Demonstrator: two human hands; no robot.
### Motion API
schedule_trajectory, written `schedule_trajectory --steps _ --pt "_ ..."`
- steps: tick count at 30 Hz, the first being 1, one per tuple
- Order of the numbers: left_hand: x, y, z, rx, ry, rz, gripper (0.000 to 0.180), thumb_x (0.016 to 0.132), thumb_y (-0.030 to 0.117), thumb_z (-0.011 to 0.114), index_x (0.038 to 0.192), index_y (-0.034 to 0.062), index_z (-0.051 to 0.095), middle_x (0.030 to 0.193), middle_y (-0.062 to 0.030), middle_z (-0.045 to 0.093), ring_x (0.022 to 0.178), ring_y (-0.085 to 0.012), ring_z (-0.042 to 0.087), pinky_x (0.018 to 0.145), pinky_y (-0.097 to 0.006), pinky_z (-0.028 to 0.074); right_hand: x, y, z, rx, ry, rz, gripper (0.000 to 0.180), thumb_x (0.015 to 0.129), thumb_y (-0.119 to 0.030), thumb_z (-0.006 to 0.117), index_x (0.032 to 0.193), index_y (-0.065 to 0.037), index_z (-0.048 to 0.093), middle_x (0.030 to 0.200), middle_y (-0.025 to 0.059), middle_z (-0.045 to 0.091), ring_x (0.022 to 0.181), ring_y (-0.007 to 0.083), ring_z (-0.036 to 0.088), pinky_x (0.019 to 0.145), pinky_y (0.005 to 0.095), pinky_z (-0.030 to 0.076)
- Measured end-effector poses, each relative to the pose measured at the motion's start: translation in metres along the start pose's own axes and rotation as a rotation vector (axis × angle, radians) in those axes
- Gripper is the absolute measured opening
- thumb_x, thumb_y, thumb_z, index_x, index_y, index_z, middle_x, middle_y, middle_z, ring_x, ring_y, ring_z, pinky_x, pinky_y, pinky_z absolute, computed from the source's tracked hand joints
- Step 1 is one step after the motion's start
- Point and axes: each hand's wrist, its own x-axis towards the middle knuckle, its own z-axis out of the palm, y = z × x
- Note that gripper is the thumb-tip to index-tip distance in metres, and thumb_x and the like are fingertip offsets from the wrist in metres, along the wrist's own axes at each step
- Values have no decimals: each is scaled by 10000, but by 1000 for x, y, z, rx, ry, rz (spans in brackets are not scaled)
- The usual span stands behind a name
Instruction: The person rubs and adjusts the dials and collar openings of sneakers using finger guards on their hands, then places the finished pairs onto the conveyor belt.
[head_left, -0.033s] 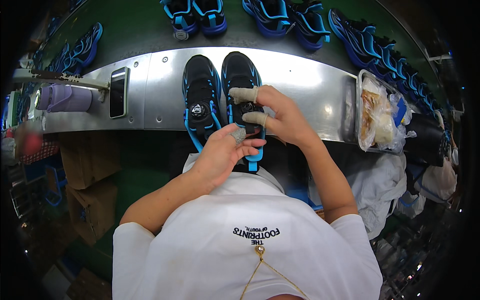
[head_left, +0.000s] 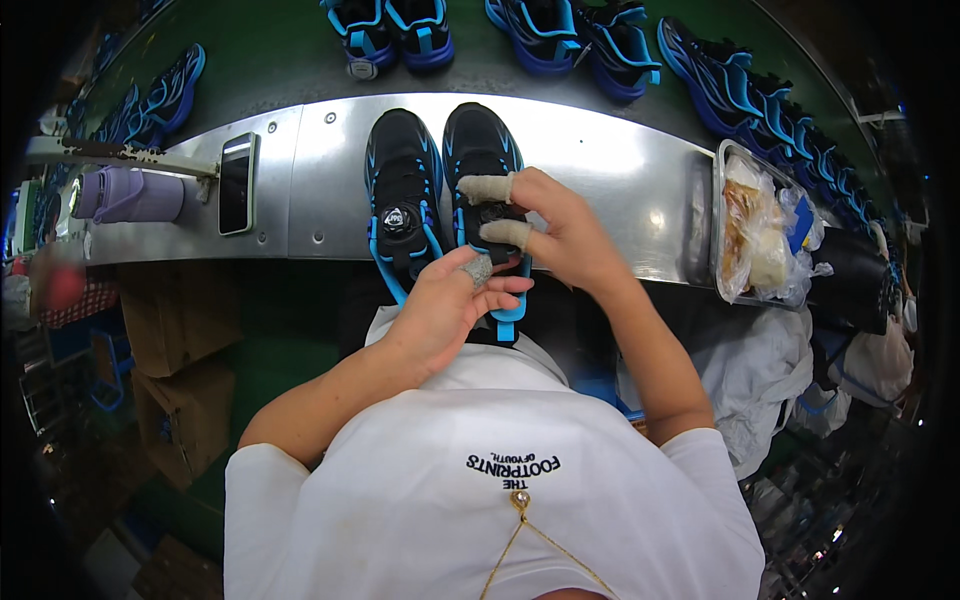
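A pair of black sneakers with bright blue trim stands side by side at the metal table's near edge, toes pointing away from me. The left sneaker [head_left: 402,150] has a round lacing dial [head_left: 399,221] on its tongue; nothing touches it. Over the right sneaker [head_left: 480,140], my right hand [head_left: 568,235] pinches the dial area between thumb and forefinger, both in beige finger covers. The fingers largely hide that dial. At the same shoe's collar, my left hand [head_left: 440,308] holds the opening, a grey cover on one finger. The blue heel loop [head_left: 506,330] hangs over the edge.
A dark phone [head_left: 237,185] and a purple bottle [head_left: 140,195] lie left on the metal table [head_left: 600,150]. At right sits a metal tray [head_left: 722,215] with plastic-wrapped items. More sneakers [head_left: 425,35] line the green surface beyond. Cardboard boxes [head_left: 180,330] stand below left.
My right thumb and hand have shifted very slightly left at the right sneaker's dial. My left hand and both shoes stay in place.
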Motion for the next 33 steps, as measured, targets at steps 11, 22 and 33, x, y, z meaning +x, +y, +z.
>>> schedule_trajectory --steps 11,22,33 --pt "-18 52 -9 705 -24 213 235 922 65 502 1122 5 612 1009 -150 641 835 -238 643 766 -350 540 -19 25 -33 1 202 177 761 708 -290 807 1369 -68 501 1293 142 544 1135 248 535 955 358 431" --pt "65 83 17 2001 -224 354 332 770 349 673 945 68 668 846 -132 676 797 -325 657 686 -432 503 -13 36 17 -141 135 10 812 667 -283 793 1392 -94 479 1471 167 385 1314 351 364 1118 437 284" --pt "65 87 19 1979 -257 422 310 668 262 707 900 61 667 794 -148 663 753 -342 638 665 -424 506 -12 37 21 -66 193 -26 784 653 -169 722 1392 -80 476 1478 155 397 1313 334 383 1108 420 296"
